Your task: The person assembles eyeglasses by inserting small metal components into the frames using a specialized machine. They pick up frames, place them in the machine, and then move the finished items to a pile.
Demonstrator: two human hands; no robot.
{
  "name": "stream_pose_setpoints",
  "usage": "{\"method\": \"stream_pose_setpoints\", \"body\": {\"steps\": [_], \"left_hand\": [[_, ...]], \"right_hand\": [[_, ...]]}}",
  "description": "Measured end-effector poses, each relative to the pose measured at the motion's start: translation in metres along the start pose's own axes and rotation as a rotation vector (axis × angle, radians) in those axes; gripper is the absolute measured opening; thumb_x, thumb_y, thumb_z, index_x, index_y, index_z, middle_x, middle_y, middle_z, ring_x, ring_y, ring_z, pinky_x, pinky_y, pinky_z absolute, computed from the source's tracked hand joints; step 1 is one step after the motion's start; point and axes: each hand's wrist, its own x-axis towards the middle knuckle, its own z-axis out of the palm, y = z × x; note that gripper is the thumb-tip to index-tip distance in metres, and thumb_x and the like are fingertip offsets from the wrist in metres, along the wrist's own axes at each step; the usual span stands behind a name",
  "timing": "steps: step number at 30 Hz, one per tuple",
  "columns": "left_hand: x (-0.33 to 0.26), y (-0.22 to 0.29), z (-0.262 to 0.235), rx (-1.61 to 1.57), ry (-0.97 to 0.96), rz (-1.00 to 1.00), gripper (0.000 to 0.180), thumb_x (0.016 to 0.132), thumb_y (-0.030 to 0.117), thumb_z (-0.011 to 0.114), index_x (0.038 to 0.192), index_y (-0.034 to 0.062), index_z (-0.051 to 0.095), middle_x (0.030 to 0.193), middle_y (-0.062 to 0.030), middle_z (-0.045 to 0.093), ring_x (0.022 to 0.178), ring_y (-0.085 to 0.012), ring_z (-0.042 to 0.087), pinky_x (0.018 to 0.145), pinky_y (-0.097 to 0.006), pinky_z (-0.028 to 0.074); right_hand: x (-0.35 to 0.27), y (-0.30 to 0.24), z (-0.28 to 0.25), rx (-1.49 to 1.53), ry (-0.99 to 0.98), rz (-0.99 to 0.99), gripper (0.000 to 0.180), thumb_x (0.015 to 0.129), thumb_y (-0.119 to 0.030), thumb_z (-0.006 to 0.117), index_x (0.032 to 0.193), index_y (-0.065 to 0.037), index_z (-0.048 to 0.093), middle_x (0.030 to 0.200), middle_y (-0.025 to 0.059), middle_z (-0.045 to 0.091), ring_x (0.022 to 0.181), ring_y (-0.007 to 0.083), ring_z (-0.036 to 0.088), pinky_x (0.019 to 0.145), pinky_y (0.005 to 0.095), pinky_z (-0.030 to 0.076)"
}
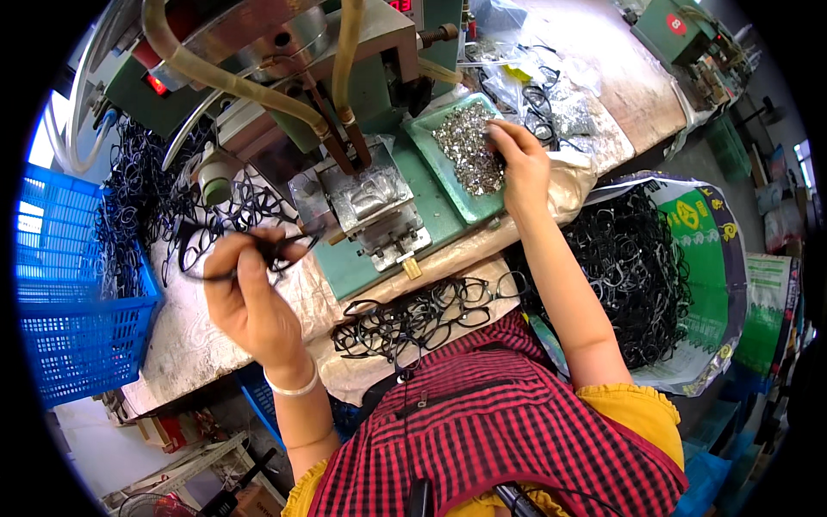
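Observation:
My left hand (254, 297) grips a black eyeglass frame (274, 252) between thumb and fingers, left of the machine's metal fixture (375, 200). The frame is slightly blurred, and my fingers cover part of it. Over on the right, my right hand (525, 172) reaches into a green tray (441, 183), its thumb and fingertips pinched together at a heap of tiny shiny metal pieces (465, 146). Whatever sits between those fingertips is too small to tell. Two copper-coloured electrode arms (355, 145) point down above the fixture.
Black frames lie at the table's front edge (422, 314) and pile up at the far left (142, 185), beside a blue basket (86, 336). A large sack (719, 284) at right holds many more. Thick hoses (233, 84) hang before the machine. Another green machine (680, 39) stands far right.

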Motion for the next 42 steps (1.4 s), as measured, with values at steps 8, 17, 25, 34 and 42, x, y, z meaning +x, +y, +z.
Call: {"method": "stream_pose_setpoints", "body": {"steps": [8,17,25,34,42], "left_hand": [[0.01,0.026,-0.005,0.034,-0.102,0.157,0.014,0.105,0.012,0.046,0.108,0.0006,0.053,0.109,-0.0167,0.061,0.093,-0.0229,0.063,0.067,-0.033,0.058],[0.027,0.042,0.014,-0.065,-0.138,0.225,0.018,0.105,0.014,0.049,0.113,-0.0009,0.055,0.109,-0.0195,0.061,0.097,-0.025,0.061,0.071,-0.036,0.06],[0.053,0.024,0.015,0.047,-0.057,0.249,0.016,0.104,0.01,0.053,0.113,-0.0032,0.055,0.107,-0.0214,0.066,0.094,-0.0254,0.067,0.08,-0.038,0.061],[0.008,0.014,0.016,0.305,-0.436,0.332,0.011,0.085,0.003,0.072,0.095,0.0069,0.074,0.105,-0.0127,0.075,0.09,-0.0239,0.072,0.093,-0.047,0.052],[0.005,0.001,0.041,0.529,-0.658,0.548,0.023,0.073,0.012,0.077,0.096,0.0099,0.077,0.102,-0.0052,0.075,0.086,-0.024,0.067,0.092,-0.048,0.052]], "right_hand": [[-0.043,-0.062,0.066,-0.19,-0.355,-0.19,0.014,0.085,-0.005,0.072,0.098,-0.001,0.076,0.094,0.0072,0.075,0.086,0.0144,0.068,0.08,0.029,0.053],[-0.062,-0.06,0.098,-0.175,-0.357,-0.495,0.021,0.077,0.0,0.076,0.097,-0.001,0.067,0.087,0.0097,0.07,0.084,0.0224,0.069,0.077,0.0319,0.053],[-0.078,-0.058,0.106,0.229,-0.424,-0.139,0.051,0.083,0.001,0.075,0.127,0.004,0.049,0.105,0.0102,0.07,0.1,0.0123,0.065,0.091,0.0268,0.049],[-0.077,-0.104,0.079,-0.202,-0.617,-0.199,0.056,0.084,-0.001,0.062,0.138,-0.001,0.048,0.118,0.0188,0.068,0.117,0.0292,0.065,0.1,0.0367,0.048],[0.004,-0.011,-0.026,-0.288,0.033,-0.277,0.032,0.085,-0.004,0.068,0.117,-0.004,0.066,0.107,0.0134,0.072,0.1,0.0263,0.068,0.091,0.035,0.051]]}}
